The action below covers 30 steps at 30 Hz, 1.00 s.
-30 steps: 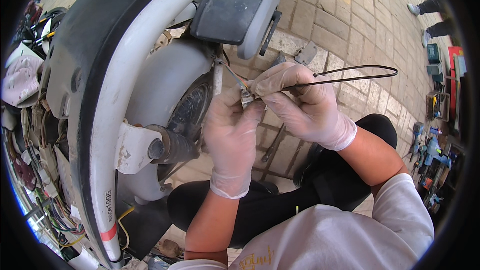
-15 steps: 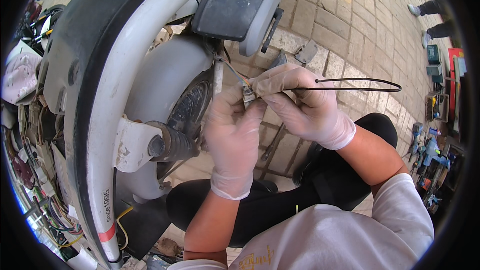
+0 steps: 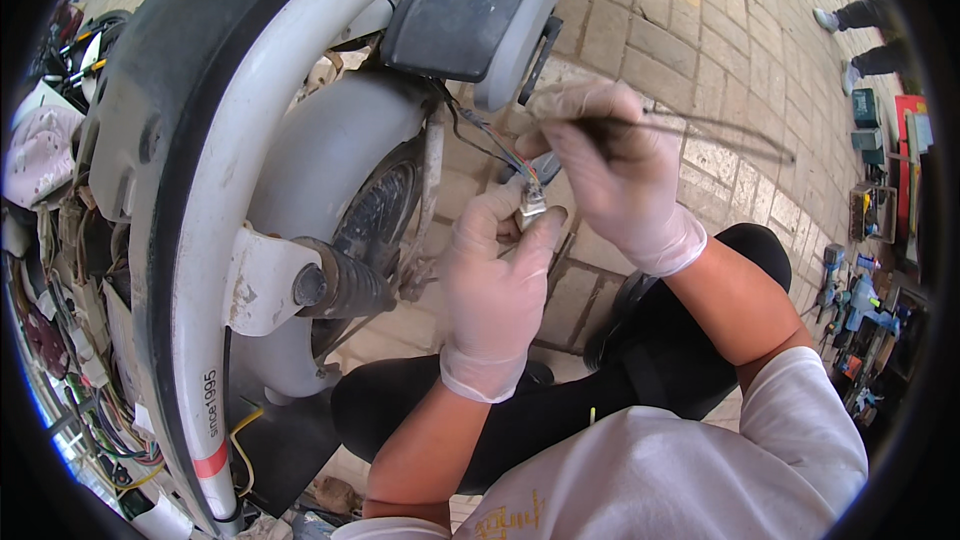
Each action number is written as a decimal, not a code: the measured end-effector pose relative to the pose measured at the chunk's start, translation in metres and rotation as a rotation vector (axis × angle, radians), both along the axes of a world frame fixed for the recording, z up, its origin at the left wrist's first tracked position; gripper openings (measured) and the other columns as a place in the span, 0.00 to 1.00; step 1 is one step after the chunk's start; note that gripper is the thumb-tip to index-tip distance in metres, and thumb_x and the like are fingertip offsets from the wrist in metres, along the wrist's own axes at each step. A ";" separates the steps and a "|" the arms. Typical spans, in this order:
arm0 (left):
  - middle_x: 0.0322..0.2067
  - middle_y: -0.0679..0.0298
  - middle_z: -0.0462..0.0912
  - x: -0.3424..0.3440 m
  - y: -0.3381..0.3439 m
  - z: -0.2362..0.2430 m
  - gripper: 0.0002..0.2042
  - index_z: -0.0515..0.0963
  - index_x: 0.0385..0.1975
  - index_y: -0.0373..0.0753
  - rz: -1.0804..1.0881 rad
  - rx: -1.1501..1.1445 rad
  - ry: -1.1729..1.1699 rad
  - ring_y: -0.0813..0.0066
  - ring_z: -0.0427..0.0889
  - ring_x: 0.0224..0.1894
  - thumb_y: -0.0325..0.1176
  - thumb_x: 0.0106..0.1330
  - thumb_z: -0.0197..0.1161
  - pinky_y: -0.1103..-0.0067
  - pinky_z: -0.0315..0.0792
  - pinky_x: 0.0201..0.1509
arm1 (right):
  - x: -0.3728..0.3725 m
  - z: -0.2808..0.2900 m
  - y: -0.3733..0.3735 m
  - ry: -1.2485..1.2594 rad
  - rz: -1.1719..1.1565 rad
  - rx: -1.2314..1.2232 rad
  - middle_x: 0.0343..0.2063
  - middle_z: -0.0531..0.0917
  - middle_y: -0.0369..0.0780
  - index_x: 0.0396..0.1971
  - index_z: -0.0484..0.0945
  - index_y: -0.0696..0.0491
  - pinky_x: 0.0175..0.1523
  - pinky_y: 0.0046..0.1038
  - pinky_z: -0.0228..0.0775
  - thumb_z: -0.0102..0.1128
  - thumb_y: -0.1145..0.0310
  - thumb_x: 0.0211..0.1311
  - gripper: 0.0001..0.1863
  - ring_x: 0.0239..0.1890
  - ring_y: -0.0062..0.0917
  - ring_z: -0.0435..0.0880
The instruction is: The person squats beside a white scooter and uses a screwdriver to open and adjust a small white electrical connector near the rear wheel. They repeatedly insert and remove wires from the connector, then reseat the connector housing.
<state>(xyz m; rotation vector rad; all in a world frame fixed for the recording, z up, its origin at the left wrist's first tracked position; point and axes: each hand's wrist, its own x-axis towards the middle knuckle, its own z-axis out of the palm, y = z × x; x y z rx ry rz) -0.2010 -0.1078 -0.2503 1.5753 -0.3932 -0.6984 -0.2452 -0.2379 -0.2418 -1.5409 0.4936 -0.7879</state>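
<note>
My left hand (image 3: 495, 290), in a thin white glove, pinches a whitish plug connector (image 3: 533, 206) between thumb and fingers. Several coloured wires (image 3: 500, 144) run from the connector up toward the underside of a scooter's grey plastic housing (image 3: 450, 15). To the right and slightly higher, my gloved right hand (image 3: 625, 180) is closed on a thin black rod bent into a long loop (image 3: 722, 142). Motion smears the rod, and the fingers cover its near end. Between the right fingers and the connector there is a small gap.
On the left stand the scooter's white frame tube (image 3: 215, 190), grey fender (image 3: 335, 135) and wheel (image 3: 385, 210). Paving bricks (image 3: 690, 50) lie beyond my hands. Tools and boxes (image 3: 860, 310) line the right edge, below another person's legs (image 3: 870, 35).
My right hand has drawn up and away from the connector, swinging the bent rod with it. The left hand has shifted right and slightly down with the connector, leaving the wires more exposed.
</note>
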 end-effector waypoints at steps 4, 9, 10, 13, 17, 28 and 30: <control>0.39 0.65 0.81 0.006 -0.003 0.001 0.12 0.75 0.45 0.31 0.080 -0.142 0.159 0.83 0.78 0.39 0.16 0.62 0.63 0.84 0.73 0.47 | -0.007 0.009 -0.002 -0.132 0.029 0.006 0.34 0.84 0.41 0.39 0.79 0.63 0.42 0.22 0.81 0.59 0.83 0.63 0.06 0.37 0.21 0.88; 0.42 0.66 0.81 0.018 -0.004 0.008 0.14 0.75 0.50 0.33 0.176 -0.235 0.277 0.83 0.77 0.39 0.18 0.65 0.63 0.86 0.72 0.43 | -0.009 0.006 -0.001 -0.052 0.158 -0.152 0.37 0.84 0.43 0.39 0.78 0.62 0.44 0.25 0.78 0.60 0.82 0.62 0.06 0.38 0.25 0.86; 0.42 0.66 0.81 0.019 -0.005 0.008 0.14 0.75 0.51 0.33 0.170 -0.257 0.286 0.84 0.77 0.39 0.18 0.65 0.62 0.86 0.72 0.42 | -0.012 0.005 0.002 -0.033 0.205 -0.103 0.39 0.82 0.45 0.40 0.75 0.62 0.50 0.28 0.77 0.57 0.84 0.64 0.07 0.43 0.27 0.84; 0.43 0.66 0.81 0.018 -0.007 0.007 0.15 0.74 0.52 0.33 0.152 -0.314 0.307 0.84 0.77 0.40 0.17 0.66 0.61 0.86 0.71 0.41 | -0.010 -0.001 0.007 -0.089 0.153 -0.100 0.37 0.84 0.43 0.37 0.78 0.61 0.43 0.26 0.77 0.60 0.82 0.61 0.05 0.37 0.28 0.85; 0.44 0.64 0.81 0.018 -0.007 0.004 0.16 0.74 0.53 0.34 0.151 -0.325 0.263 0.84 0.77 0.41 0.16 0.66 0.60 0.86 0.71 0.41 | -0.007 -0.006 0.010 -0.108 0.100 -0.152 0.33 0.85 0.42 0.34 0.82 0.60 0.36 0.24 0.76 0.64 0.79 0.58 0.04 0.30 0.29 0.86; 0.44 0.63 0.82 0.021 -0.001 -0.018 0.16 0.78 0.49 0.34 0.188 -0.177 -0.037 0.78 0.80 0.44 0.17 0.61 0.66 0.80 0.75 0.49 | -0.007 -0.007 0.006 0.004 0.131 -0.239 0.31 0.84 0.42 0.30 0.82 0.61 0.29 0.25 0.73 0.64 0.78 0.57 0.03 0.23 0.32 0.84; 0.43 0.62 0.82 0.022 0.000 -0.020 0.16 0.78 0.49 0.34 0.182 -0.163 -0.082 0.78 0.80 0.43 0.18 0.60 0.67 0.80 0.75 0.47 | -0.005 -0.008 0.007 -0.033 0.109 -0.230 0.30 0.84 0.42 0.30 0.82 0.61 0.29 0.25 0.73 0.64 0.78 0.57 0.03 0.23 0.32 0.84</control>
